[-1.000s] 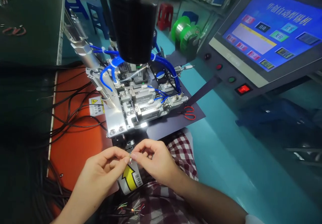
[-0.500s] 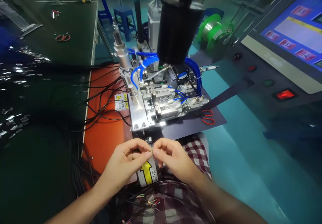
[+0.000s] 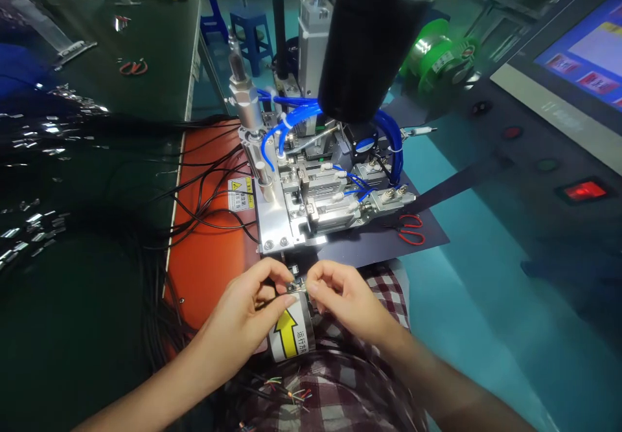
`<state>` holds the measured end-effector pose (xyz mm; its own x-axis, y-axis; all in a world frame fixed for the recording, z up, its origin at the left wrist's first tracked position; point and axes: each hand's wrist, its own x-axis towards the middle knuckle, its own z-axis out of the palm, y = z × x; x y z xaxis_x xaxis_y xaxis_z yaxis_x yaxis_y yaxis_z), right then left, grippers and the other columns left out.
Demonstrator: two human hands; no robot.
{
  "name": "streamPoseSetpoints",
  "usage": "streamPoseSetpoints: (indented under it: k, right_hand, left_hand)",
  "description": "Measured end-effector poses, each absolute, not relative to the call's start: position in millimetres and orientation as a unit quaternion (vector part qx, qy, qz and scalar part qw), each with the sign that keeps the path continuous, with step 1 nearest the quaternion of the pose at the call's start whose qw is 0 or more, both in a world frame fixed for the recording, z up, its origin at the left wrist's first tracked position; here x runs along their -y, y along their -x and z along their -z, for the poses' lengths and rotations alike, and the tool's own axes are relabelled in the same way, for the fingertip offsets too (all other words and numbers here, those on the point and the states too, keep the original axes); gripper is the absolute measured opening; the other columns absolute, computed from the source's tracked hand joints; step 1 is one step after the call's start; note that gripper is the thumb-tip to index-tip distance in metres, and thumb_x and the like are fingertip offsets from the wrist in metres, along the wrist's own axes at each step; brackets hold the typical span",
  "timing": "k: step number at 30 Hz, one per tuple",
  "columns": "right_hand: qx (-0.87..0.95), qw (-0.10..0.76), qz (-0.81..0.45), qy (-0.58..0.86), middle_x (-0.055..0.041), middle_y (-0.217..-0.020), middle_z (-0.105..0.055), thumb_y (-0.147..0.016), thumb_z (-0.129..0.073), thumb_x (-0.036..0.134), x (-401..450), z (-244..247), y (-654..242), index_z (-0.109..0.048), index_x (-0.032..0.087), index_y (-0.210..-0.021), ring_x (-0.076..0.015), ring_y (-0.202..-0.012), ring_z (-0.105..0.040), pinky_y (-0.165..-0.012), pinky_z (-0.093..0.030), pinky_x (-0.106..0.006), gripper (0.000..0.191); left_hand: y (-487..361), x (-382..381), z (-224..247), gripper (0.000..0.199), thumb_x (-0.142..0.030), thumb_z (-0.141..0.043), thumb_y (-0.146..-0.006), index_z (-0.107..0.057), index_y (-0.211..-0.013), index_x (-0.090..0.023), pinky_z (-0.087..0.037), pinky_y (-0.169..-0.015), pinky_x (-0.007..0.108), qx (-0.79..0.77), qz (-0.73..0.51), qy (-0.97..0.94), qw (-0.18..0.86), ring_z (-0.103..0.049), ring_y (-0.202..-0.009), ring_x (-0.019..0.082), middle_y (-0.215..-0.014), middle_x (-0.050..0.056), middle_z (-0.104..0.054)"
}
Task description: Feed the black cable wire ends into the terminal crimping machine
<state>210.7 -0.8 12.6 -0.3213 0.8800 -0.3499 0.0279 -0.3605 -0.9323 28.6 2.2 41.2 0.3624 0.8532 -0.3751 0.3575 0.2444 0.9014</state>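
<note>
In the head view my left hand (image 3: 250, 306) is at the front of the machine, thumb and index finger slightly parted beside a small dark fixture (image 3: 291, 287). Just to its right, my right hand (image 3: 340, 293) is closed in a pinch at a tiny pale metallic piece (image 3: 302, 285), too small to name. The two hands' fingertips are close but apart. Below them sits a white label with a yellow arrow (image 3: 287, 338). Stripped cable ends with coloured wires (image 3: 294, 394) lie on the checked cloth over my lap.
Ahead stands a metal machine (image 3: 335, 205) with blue air tubes (image 3: 304, 111) and a black cylinder (image 3: 369, 53) above. Red-handled scissors (image 3: 412, 230) lie to its right. Black cables (image 3: 204, 208) cross the orange base (image 3: 207, 276). A control panel (image 3: 544, 105) stands at right, a green wire spool (image 3: 435, 56) behind.
The fingertips, pressed together before, have separated. My left thumb and index finger have parted around the fixture, and my right hand has shifted slightly right. The whole view has shifted a little.
</note>
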Motion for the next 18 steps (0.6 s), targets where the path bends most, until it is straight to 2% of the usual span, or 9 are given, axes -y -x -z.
streamPoseSetpoints:
  k: [3,7,14,18]
  right_hand:
    - [0.462,0.312,-0.669,0.491,0.0046,-0.057,-0.048,-0.08,-0.057,0.024,-11,-6,-213,-0.054,0.016,-0.071,-0.0092,-0.05,-0.044,-0.049,-0.034,-0.023,0.013]
    - [0.45,0.306,-0.685,0.485,0.0034,-0.06,-0.051,-0.079,-0.058,0.025,-22,5,-212,-0.054,0.016,-0.07,-0.0091,-0.051,-0.045,-0.051,-0.035,-0.024,0.013]
    - [0.427,0.291,-0.701,0.492,0.0034,-0.061,-0.052,-0.077,-0.06,0.028,-26,10,-213,-0.057,0.015,-0.071,-0.0086,-0.05,-0.045,-0.051,-0.035,-0.024,0.015]
    - [0.422,0.29,-0.705,0.491,0.0043,-0.06,-0.052,-0.076,-0.061,0.031,-26,10,-212,-0.057,0.016,-0.07,-0.0082,-0.049,-0.045,-0.05,-0.035,-0.024,0.017]
  left_hand:
    - [-25,-2,-33,0.007,-0.02,-0.05,-0.089,-0.056,-0.093,-0.02,-0.043,-0.067,0.024,-0.516,-0.225,-0.715,0.414,-0.054,-0.076,0.013,-0.083,0.0,-0.053]
    - [-20,-1,-18,0.02,-0.012,-0.042,-0.091,-0.057,-0.103,-0.018,-0.046,-0.071,0.025,-0.467,-0.211,-0.816,0.268,-0.058,-0.081,0.014,-0.093,0.004,-0.054]
    - [-15,-6,-15,0.029,-0.007,-0.04,-0.09,-0.056,-0.114,-0.014,-0.05,-0.067,0.025,-0.42,-0.176,-0.864,0.213,-0.06,-0.083,0.017,-0.099,0.009,-0.055]
    - [-13,-8,-16,0.029,-0.008,-0.038,-0.091,-0.058,-0.112,-0.012,-0.051,-0.067,0.028,-0.398,-0.182,-0.879,0.189,-0.059,-0.08,0.018,-0.093,0.009,-0.058]
